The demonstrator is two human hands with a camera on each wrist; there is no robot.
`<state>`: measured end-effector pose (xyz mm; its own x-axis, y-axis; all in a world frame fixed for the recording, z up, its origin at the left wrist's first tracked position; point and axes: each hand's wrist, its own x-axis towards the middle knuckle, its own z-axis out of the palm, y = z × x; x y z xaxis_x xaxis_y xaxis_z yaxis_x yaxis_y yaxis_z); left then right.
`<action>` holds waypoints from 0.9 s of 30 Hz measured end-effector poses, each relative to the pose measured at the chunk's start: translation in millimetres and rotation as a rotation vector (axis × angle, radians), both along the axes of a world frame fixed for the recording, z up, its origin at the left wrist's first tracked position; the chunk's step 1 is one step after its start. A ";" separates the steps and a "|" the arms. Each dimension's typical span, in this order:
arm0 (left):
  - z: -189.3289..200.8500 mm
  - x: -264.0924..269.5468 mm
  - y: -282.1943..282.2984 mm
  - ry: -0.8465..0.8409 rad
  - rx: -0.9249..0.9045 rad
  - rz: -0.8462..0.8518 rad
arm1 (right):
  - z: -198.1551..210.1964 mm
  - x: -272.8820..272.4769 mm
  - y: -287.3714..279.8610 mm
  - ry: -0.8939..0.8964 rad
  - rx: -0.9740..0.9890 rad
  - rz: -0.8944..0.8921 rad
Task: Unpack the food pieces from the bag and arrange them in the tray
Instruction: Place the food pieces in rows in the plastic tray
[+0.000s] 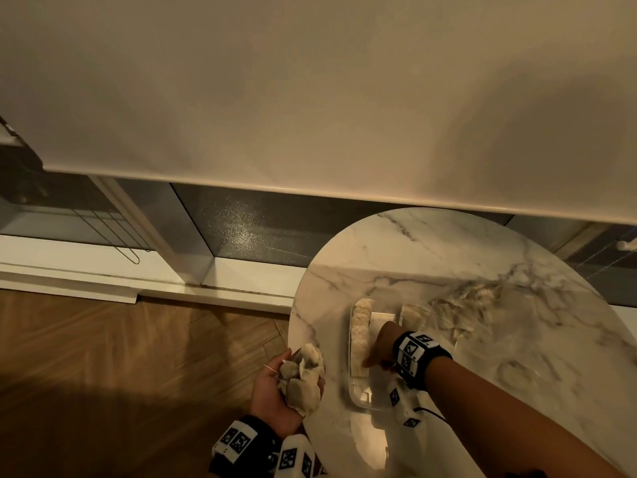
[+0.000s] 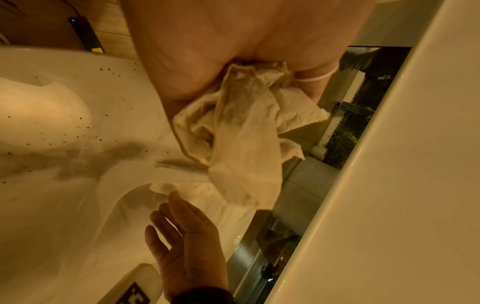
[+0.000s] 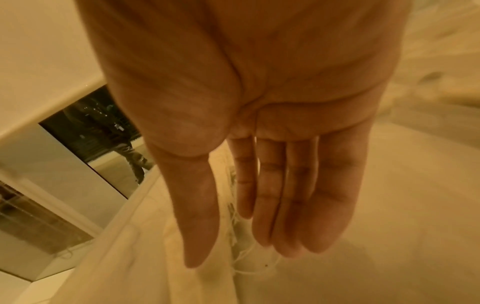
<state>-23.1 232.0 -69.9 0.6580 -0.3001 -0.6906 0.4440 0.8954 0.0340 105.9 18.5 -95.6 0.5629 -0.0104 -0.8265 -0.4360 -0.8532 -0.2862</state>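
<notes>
The head view alone shows the full layout: a round marble-patterned surface (image 1: 482, 270) carrying a clear, rectangular plastic tray (image 1: 358, 395), with pale, lumpy food pieces (image 1: 360, 326) laid in a row along the tray wall nearest the left hand and a further group at the far corner beyond the right hand. The left wrist view adds detail that the head view lacks: the bag (image 2: 241, 131) is thin, crumpled, off-white cloth with grey staining, a white string (image 2: 315, 78) loops round one finger, and dark specks lie scattered on the surface below. The left hand (image 1: 275, 391) is palm up beside the surface edge, fingers curled under and gripping the bag. The right hand (image 1: 379, 346) is over the tray, beside the row of food pieces; whether it touches them cannot be told. The right wrist view, blurred, shows this hand's fingers (image 3: 272, 195) straight and close together, thumb apart, holding nothing, with loose pale threads just beyond the fingertips.
</notes>
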 end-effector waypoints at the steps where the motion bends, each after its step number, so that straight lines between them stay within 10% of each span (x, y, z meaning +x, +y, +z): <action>1: -1.6 0.5 0.3 0.000 -0.005 -0.002 | -1.6 -1.3 -0.1 0.008 -0.013 0.026; 16: -9.6 0.9 8.9 -0.066 -0.287 0.026 | -23.6 0.2 4.8 0.021 -0.049 0.245; 27: -0.5 2.5 5.7 -0.109 -0.128 -0.020 | -28.7 1.5 3.1 0.023 -0.003 0.295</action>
<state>-20.5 237.7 -70.5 0.7199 -0.3949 -0.5708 0.4619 0.8864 -0.0307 107.4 21.7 -124.3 0.5230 0.1481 -0.8394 -0.1755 -0.9450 -0.2760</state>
